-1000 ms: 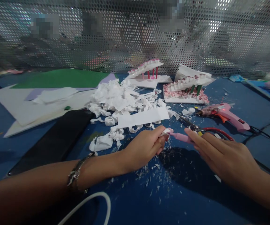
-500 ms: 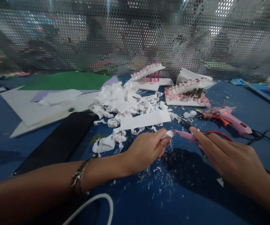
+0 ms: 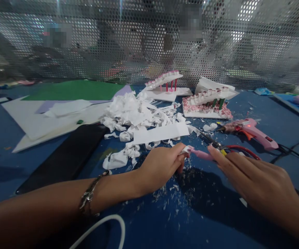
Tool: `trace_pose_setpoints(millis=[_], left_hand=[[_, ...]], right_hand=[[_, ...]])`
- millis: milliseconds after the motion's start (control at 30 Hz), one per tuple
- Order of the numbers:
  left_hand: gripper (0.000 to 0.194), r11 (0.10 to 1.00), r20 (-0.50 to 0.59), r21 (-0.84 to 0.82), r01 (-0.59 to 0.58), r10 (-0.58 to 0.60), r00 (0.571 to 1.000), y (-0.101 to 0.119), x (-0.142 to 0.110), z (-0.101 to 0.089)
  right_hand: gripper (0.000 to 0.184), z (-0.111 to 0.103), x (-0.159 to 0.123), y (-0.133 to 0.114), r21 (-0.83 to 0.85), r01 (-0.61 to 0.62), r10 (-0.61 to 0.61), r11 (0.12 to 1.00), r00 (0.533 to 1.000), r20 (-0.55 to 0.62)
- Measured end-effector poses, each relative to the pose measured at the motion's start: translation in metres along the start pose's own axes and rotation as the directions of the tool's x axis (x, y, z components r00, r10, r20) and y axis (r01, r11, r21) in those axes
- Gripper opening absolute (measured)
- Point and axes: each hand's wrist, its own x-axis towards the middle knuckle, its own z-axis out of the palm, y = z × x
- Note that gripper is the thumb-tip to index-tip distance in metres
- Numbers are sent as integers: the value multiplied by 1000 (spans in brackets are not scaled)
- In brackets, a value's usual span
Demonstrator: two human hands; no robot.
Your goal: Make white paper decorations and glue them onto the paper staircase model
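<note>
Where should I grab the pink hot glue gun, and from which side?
Grip the handle of the pink hot glue gun, ideally from the right: it lies flat, handle running right, nozzle pointing left. A lit red light suggests the nozzle may be hot. Mind the black cord at the handle's end. Your right hand is nearer, but holds a slim pink tool.

Probably a craft workshop: glue gun [image 3: 258,133], paper scraps [image 3: 131,110], perforated partition [image 3: 149,41].
</note>
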Motion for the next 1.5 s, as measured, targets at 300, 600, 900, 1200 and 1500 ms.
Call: trace_pose_setpoints(millis=[300, 600, 900, 1200, 1500], left_hand=[[25, 1000, 8, 9, 10, -10, 1000, 1, 2, 0], [25, 1000, 24, -5, 30, -29, 999, 2, 1, -1], [34, 1000, 36, -24, 15, -14, 999, 3, 1, 0], [39, 999, 23, -29, -19, 19, 1000, 4, -1, -1], [42, 996, -2, -81, -37, 37, 999, 5, -1, -1]], right_hand=[[46, -1, 1, 1, -30, -8, 9, 1000, 1000, 29], [46, -1, 2, 0, -26, -2, 2, 1000, 1000, 11], [45, -1, 0, 1, -35, -9, 9, 999, 1000, 15], [44, -2, 1, 0, -22, -12, 12, 1000, 1000, 11], [44, -4, 3, 0, 14, 11, -11, 1000, 1000, -7]])
